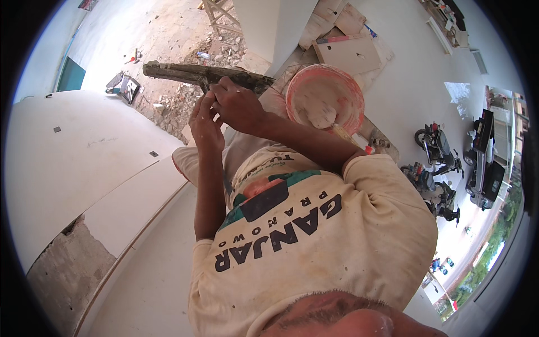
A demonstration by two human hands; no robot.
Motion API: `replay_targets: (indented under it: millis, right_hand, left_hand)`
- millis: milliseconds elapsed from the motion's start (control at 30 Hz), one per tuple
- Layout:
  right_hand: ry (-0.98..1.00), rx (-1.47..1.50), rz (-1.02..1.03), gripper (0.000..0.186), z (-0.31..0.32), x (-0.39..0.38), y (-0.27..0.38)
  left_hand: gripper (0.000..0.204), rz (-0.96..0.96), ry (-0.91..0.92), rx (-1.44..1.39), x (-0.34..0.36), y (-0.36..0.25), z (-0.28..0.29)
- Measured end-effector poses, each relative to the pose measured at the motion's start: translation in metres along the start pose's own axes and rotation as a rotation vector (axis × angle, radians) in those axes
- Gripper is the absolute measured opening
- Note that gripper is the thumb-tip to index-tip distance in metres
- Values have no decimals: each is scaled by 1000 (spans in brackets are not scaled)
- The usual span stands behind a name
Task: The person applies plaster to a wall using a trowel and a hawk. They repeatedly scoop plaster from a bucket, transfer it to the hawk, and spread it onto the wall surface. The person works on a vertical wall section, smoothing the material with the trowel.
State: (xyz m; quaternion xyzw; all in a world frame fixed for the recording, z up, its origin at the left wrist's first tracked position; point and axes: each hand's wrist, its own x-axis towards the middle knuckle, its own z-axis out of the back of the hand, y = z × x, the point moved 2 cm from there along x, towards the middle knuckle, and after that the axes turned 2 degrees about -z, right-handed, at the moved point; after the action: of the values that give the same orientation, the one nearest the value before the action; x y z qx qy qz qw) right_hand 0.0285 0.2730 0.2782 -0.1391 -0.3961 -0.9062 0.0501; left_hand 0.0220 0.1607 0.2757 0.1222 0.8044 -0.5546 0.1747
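My left hand [206, 122] and my right hand [237, 105] meet in front of my body, fingertips pinched close together. Whatever lies between the fingers is too small or hidden to make out. Just beyond them, a rough, dirt-stained wooden plank [178, 73] runs across, and the hands overlap part of it. To the right of my right hand, a red bucket [360, 100] smeared with pale plaster holds a whitish, plaster-coated tool [321, 115], whose kind I cannot tell.
Rubble [168, 115] and a dark broken frame [123, 88] lie on the floor below. A wooden trestle [220, 19] stands at the far top. Boards [348, 53] lie beyond the bucket. White walls [101, 146] rise at left; motorcycles [438, 149] and a dark vehicle [484, 160] stand far right.
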Motion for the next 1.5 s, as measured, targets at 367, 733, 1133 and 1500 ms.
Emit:
replay_targets:
  millis: [367,733,1133,1500]
  right_hand:
    - [-38,-40,10,34,37,1,5]
    - [203,-487,-443,35,177,-111,-76]
    - [597,-610,-806,46,183,-181,-110]
    - [557,-681,-793,42,203,-171,-107]
  left_hand:
    - [20,-525,143,647,22,2,-15]
    - [38,335,594,-693,72,58,-29]
    - [37,252,623,-220,76,102,-43]
    - [34,510,560,88,52,108,-99]
